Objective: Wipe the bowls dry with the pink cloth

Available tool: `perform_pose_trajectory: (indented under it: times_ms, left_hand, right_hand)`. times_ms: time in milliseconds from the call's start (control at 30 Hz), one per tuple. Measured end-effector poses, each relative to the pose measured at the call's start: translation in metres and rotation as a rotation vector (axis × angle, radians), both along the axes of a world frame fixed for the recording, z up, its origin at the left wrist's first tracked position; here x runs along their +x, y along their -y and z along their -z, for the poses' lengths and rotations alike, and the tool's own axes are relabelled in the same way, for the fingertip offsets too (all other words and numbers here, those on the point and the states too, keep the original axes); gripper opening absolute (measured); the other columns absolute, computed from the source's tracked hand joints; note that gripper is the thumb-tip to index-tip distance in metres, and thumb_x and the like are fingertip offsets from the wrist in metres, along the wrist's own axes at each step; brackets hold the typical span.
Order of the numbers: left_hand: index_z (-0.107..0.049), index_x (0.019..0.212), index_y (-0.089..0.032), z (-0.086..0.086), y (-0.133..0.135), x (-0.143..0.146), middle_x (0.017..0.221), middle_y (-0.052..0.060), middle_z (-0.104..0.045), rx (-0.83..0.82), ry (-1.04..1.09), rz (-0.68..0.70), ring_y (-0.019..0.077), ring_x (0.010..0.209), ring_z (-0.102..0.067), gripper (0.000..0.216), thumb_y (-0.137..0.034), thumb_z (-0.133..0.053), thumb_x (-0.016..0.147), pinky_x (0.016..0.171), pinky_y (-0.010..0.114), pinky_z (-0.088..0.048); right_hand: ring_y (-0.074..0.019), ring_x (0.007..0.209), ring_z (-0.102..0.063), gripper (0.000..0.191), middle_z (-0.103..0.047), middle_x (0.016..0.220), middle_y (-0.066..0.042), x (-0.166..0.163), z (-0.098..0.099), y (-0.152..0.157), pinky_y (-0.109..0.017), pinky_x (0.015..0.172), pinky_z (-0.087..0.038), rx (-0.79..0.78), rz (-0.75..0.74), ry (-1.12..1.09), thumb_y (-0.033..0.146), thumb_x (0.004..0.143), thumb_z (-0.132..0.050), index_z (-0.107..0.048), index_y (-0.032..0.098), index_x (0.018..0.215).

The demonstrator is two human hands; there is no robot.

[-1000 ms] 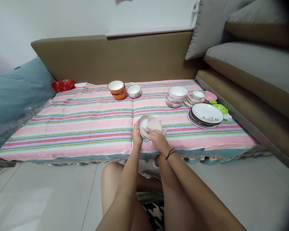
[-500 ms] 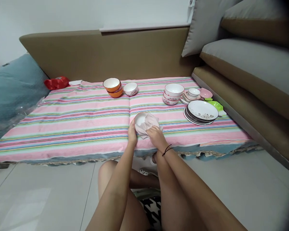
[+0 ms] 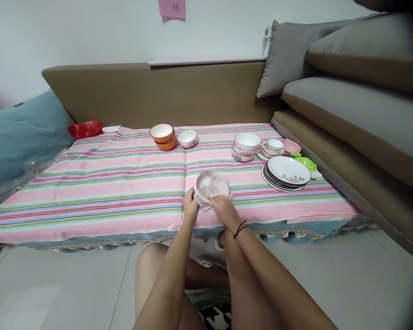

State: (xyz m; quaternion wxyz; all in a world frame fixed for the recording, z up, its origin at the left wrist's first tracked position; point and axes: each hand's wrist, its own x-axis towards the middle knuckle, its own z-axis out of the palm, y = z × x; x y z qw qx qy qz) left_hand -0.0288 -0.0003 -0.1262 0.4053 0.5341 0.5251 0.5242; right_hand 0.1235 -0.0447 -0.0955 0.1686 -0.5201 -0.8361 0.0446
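Note:
Between my hands, near the front edge of the striped cloth, is a white bowl (image 3: 203, 179) with a dark reddish rim. My left hand (image 3: 190, 205) grips its left side, fingers curled at the wall. A pale pink wiping cloth (image 3: 219, 187) is draped over the bowl's right and front and partly inside it. My right hand (image 3: 223, 208), with a dark cord at the wrist, has its fingers closed on this cloth at the bowl's near side. The bowl's underside is hidden.
Orange bowls (image 3: 162, 134) are stacked beside a single patterned bowl (image 3: 187, 139) at the back. To the right stand stacked white bowls (image 3: 247, 145), small dishes (image 3: 274, 145), large plates (image 3: 289, 172) and a green dish (image 3: 307, 162). Stacked cushions (image 3: 351, 98) border the right side; a red bundle (image 3: 85, 129) lies back left.
The view has tilted up, so the scene sits lower. The bowl has turned slightly in my hands, and the wiping cloth now covers more of its near side.

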Motion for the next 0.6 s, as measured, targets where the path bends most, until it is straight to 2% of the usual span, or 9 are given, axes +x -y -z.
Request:
perform_pose_trajectory:
  times_ms: [100, 200, 367, 467, 600]
  left_hand:
    - [-0.067, 0.088, -0.019, -0.001, 0.003, 0.000, 0.090, 0.005, -0.069, 0.029, -0.018, -0.011, 0.0220, 0.089, -0.060, 0.020, -0.027, -0.052, 0.079, 0.083, 0.034, -0.047]
    - [-0.066, 0.097, -0.021, 0.001, 0.009, 0.005, 0.099, 0.007, -0.069, 0.024, -0.020, -0.072, 0.0242, 0.098, -0.060, 0.027, -0.033, -0.045, 0.086, 0.092, 0.039, -0.044]
    - [-0.058, 0.114, -0.020, 0.001, 0.026, 0.017, 0.128, 0.013, -0.059, -0.003, 0.016, -0.128, 0.0251, 0.122, -0.051, 0.035, -0.036, -0.038, 0.091, 0.106, 0.041, -0.036]
    - [-0.057, 0.113, -0.019, -0.007, 0.031, 0.021, 0.124, 0.012, -0.061, -0.006, 0.039, -0.064, 0.0243, 0.118, -0.054, 0.035, -0.040, -0.043, 0.089, 0.103, 0.039, -0.040]
    - [-0.055, 0.106, -0.020, -0.016, 0.030, 0.020, 0.098, 0.006, -0.065, -0.064, 0.093, -0.007, 0.0200, 0.091, -0.061, 0.041, -0.044, -0.064, 0.075, 0.082, 0.032, -0.049]
  right_hand:
    - [-0.0216, 0.086, -0.061, 0.014, -0.069, 0.085, -0.009, 0.000, -0.001, -0.001, -0.032, 0.080, -0.043, -0.002, 0.029, -0.014, 0.013, 0.088, -0.052, -0.066, 0.013, 0.086]
    - [-0.0233, 0.086, -0.063, 0.013, -0.070, 0.086, -0.011, -0.003, -0.001, -0.002, -0.034, 0.082, -0.044, 0.002, 0.042, -0.032, 0.017, 0.087, -0.055, -0.067, 0.011, 0.088]
    - [-0.0239, 0.093, -0.063, 0.033, -0.070, 0.098, -0.013, -0.009, 0.005, -0.001, -0.036, 0.087, -0.047, 0.021, 0.022, -0.096, 0.010, 0.086, -0.049, -0.061, 0.008, 0.117]
    - [-0.0213, 0.106, -0.061, 0.040, -0.067, 0.113, -0.013, -0.009, 0.009, -0.001, -0.034, 0.095, -0.046, 0.034, -0.014, -0.147, 0.005, 0.085, -0.044, -0.059, 0.010, 0.121]
    - [-0.0227, 0.117, -0.057, 0.036, -0.066, 0.116, -0.014, -0.005, 0.011, -0.002, -0.040, 0.106, -0.040, 0.058, -0.057, -0.196, 0.004, 0.083, -0.044, -0.065, 0.010, 0.112]
